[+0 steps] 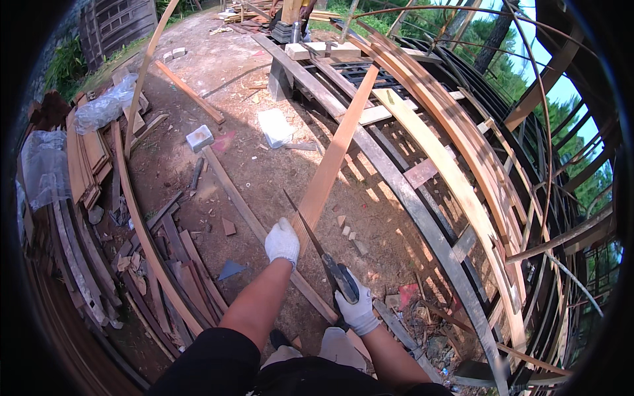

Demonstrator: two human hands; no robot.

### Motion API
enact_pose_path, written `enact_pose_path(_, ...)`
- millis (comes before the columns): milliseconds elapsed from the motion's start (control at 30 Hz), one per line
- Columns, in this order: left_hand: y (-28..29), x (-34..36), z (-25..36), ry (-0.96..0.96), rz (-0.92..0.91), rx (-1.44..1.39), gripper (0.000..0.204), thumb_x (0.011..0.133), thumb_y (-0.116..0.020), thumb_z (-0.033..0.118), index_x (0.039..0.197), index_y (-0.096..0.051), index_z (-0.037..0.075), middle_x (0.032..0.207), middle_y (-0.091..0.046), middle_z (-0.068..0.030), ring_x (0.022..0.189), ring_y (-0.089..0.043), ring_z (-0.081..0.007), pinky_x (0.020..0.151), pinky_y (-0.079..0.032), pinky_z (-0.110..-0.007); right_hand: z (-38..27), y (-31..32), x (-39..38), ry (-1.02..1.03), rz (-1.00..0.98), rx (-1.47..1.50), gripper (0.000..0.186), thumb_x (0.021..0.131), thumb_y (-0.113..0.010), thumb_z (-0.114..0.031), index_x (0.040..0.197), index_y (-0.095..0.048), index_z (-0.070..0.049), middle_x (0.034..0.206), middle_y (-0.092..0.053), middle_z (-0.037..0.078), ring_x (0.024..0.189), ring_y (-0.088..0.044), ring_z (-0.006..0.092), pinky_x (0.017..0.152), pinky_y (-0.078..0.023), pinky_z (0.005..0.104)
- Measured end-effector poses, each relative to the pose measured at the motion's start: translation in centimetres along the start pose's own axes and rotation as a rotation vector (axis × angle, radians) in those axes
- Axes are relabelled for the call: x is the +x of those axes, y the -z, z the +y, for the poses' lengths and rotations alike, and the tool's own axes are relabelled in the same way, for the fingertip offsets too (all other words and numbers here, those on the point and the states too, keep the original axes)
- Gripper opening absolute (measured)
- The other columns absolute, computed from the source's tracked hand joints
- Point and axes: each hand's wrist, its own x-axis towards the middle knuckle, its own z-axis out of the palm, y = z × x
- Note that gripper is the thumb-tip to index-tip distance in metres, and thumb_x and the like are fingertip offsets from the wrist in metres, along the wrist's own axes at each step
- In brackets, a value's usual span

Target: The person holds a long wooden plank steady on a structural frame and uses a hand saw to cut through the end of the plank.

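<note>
A reddish-brown plank (335, 157) slants toward me, its far end resting on the frame of boards at my right. My left hand (282, 243), in a white glove, is closed on the plank's left edge near its near end; its fingertips are partly hidden. In my gloved right hand (358, 310) is the grey and black handle of a handsaw (318, 243). The saw's narrow blade points away and to the left, lying across the plank just right of my left hand. Whether the teeth touch the wood, I cannot tell.
Long boards (441, 164) lie on a dark frame along the right. Stacked planks (86, 153) and plastic sheeting (107, 109) are at the left. White blocks (199, 138) and wood scraps (228, 227) lie on the dirt ground. Another person (305, 14) stands far ahead.
</note>
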Motion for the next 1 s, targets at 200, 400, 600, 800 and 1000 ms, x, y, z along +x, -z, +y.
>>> enact_pose_path(200, -0.7, -0.3, -0.8, -0.018, -0.085, -0.013, 0.057, 0.105, -0.029, 0.041, 0.104, -0.068, 0.000, 0.106, -0.070, -0.0292, 0.101, -0.067, -0.0475, 0.093, -0.050, -0.056, -0.6, 4.1, -6.5, -0.009, 0.023, -0.086, 0.059, 0.078, -0.064, -0.003, 0.136, -0.058, 0.006, 0.133, -0.065, 0.023, 0.129, -0.060, 0.0315, 0.112, -0.042, 0.0400)
enact_pose_path(400, -1.7, 0.6, -0.9, -0.029, -0.144, -0.052, 0.055, 0.106, -0.027, 0.040, 0.106, -0.067, 0.003, 0.110, -0.069, -0.0271, 0.105, -0.066, -0.0464, 0.095, -0.050, -0.055, -2.6, -4.4, 13.6, -0.233, 0.011, -0.026, 0.044, 0.086, -0.071, -0.005, 0.129, -0.064, 0.003, 0.115, -0.072, 0.013, 0.099, -0.069, 0.0187, 0.090, -0.055, 0.0342)
enact_pose_path(600, -1.5, 0.7, -2.8, -0.057, -0.093, -0.079, 0.054, 0.105, -0.032, 0.042, 0.101, -0.069, 0.002, 0.099, -0.072, -0.0253, 0.099, -0.069, -0.0436, 0.090, -0.053, -0.055, -2.8, 3.5, -5.2, -0.090, 0.049, 0.056, 0.060, 0.085, -0.067, -0.007, 0.141, -0.052, 0.009, 0.138, -0.062, 0.017, 0.127, -0.060, 0.0240, 0.110, -0.043, 0.0363)
enact_pose_path(800, -1.5, 0.8, -2.9, -0.035, -0.099, -0.141, 0.052, 0.106, -0.032, 0.040, 0.102, -0.069, 0.004, 0.103, -0.072, -0.0228, 0.097, -0.070, -0.0426, 0.090, -0.054, -0.054, 4.4, 2.1, 4.0, -0.214, 0.108, 0.002, 0.048, 0.085, -0.077, -0.001, 0.129, -0.060, 0.005, 0.121, -0.070, 0.012, 0.111, -0.065, 0.0193, 0.100, -0.050, 0.0337)
enact_pose_path(1000, -3.2, 0.6, -2.4, -0.081, -0.164, -0.157, 0.043, 0.105, -0.032, 0.033, 0.105, -0.066, 0.005, 0.106, -0.070, -0.0240, 0.099, -0.067, -0.0444, 0.089, -0.053, -0.054, 5.6, -3.0, 16.3, -0.161, 0.193, -0.249, 0.049, 0.085, -0.079, -0.015, 0.127, -0.063, 0.004, 0.115, -0.071, 0.012, 0.103, -0.066, 0.0198, 0.095, -0.051, 0.0327)
